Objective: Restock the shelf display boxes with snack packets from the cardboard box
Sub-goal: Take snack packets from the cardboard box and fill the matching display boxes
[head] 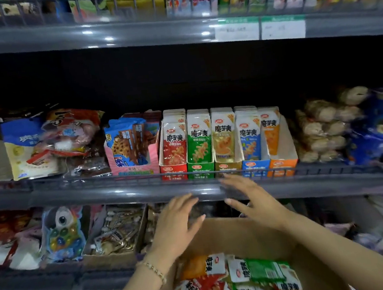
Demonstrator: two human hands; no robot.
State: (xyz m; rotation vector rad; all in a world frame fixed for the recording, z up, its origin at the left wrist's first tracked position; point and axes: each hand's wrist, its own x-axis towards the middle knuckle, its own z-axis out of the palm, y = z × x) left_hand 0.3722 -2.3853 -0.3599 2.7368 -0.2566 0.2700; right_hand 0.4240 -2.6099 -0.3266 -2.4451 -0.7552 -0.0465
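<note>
1. Bottom centre of the frame: the cardboard box (pixel 240 237) stands open, with red, green and orange snack packets (pixel 239 282) heaped inside.
2. Just above it is the left hand (pixel 178 222), fingers straight and spread, holding nothing, with a beaded bracelet (pixel 155 271) on the wrist.
3. Right of it is the right hand (pixel 251 200), fingers straight too and empty, up by the shelf rail (pixel 120 196).
4. Further back, mid-frame: 5 display boxes (pixel 200 169) side by side, red, green, yellow, blue and orange, with packets upright in each.

Bare forearms, no sleeves, beaded bracelet (pixel 155 271) on left wrist
</note>
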